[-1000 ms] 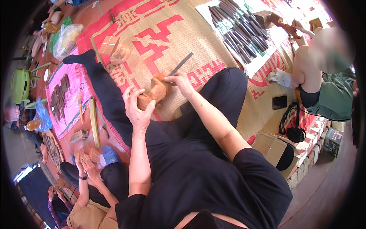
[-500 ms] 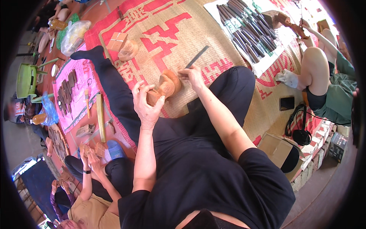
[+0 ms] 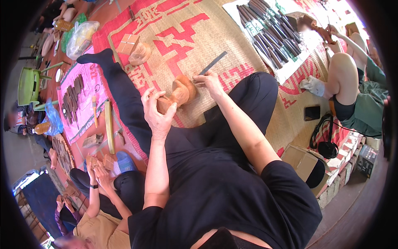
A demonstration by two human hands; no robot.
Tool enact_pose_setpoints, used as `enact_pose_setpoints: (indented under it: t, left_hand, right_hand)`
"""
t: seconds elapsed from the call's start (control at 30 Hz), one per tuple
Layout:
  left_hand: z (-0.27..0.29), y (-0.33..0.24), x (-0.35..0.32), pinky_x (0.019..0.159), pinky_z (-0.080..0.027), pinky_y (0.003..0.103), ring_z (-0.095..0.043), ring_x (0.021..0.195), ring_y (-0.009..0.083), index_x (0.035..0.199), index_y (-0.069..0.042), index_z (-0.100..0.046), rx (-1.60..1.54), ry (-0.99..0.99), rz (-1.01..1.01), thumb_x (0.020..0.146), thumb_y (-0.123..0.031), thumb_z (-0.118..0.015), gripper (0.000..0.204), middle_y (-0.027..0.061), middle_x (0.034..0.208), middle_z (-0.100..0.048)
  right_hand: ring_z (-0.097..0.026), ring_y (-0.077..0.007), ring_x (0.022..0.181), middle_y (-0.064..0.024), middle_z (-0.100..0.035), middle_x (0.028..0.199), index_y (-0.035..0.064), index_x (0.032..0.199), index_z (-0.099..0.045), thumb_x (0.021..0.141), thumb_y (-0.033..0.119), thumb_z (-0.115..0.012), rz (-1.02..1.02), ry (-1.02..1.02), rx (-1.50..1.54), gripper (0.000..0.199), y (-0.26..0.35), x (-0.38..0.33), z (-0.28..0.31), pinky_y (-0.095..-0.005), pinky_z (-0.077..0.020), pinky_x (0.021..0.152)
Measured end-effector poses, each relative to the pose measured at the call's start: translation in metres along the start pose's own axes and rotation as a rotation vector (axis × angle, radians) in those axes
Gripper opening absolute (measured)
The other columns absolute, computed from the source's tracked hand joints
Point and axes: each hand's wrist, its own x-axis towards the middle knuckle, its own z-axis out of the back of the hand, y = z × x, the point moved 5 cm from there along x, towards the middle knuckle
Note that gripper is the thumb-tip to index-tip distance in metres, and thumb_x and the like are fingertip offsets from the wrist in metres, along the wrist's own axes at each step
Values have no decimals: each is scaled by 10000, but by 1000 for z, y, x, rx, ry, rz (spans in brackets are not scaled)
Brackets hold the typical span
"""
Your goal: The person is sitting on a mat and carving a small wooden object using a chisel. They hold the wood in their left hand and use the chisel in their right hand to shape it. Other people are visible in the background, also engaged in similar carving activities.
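Between my outstretched legs a carved, rounded reddish-brown wooden piece (image 3: 182,89) is above the woven mat (image 3: 232,37). My left hand (image 3: 159,112) is closed on its left end, with the thumb on the near side and the fingers on the far side. My right hand (image 3: 210,84), just right of the carving, pinches the near end of a flat, narrow dark-grey strip (image 3: 215,61) that looks like a file. The strip points away to the upper right. Farther off on the mat lie a wooden block with pale lines (image 3: 127,43) and a rounded wooden piece (image 3: 140,54).
Many dark-handled tools (image 3: 271,33) lie on a white sheet at the far right. More tools (image 3: 74,97) rest on a pink cloth at left, near a wooden bar (image 3: 109,126). A phone (image 3: 312,113) and a cardboard box (image 3: 300,164) are at right. Other people sit on both sides.
My left hand has shifted slightly to the left, its thumb moving a little along the carving. My right hand and the strip have barely moved.
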Motion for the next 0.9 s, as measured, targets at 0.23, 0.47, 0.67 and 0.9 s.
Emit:
enact_pose_setpoints:
  t: [0.23, 0.47, 0.67, 0.9]
  left_hand:
    - [0, -2, 1, 986, -412, 384, -488, 1179, 278, 1040, -62, -594, -5, 2, 3, 660, -123, -731, 408, 139, 1241, -473]
    - [5, 6, 2, 1005, -394, 383, -480, 1187, 275, 1047, -53, -591, -41, -29, 41, 662, -114, -726, 412, 141, 1243, -468]
    - [3, 3, 2, 1007, -391, 383, -477, 1192, 277, 1044, -52, -589, -52, -18, 40, 662, -103, -722, 408, 143, 1241, -471]
    - [2, 5, 2, 1005, -394, 387, -482, 1189, 281, 1040, -51, -588, -40, -19, 37, 656, -106, -728, 412, 144, 1240, -474]
  right_hand:
    - [-645, -176, 787, -94, -672, 843, -14, 912, -638, 752, 101, -732, -3, -29, 19, 218, -15, -1, 3, -292, -510, 721]
    - [-646, -194, 793, -104, -670, 814, -21, 917, -639, 760, 141, -736, 7, 35, 79, 246, -6, -9, -14, -304, -515, 699]
    - [-639, -184, 754, -97, -673, 814, -13, 868, -667, 733, 130, -727, 21, -48, -13, 205, -21, 16, 12, -302, -504, 701]
    - [-611, -137, 727, -54, -665, 792, 10, 867, -669, 739, 121, -724, 201, 71, -167, 178, 3, -2, -13, -290, -489, 702]
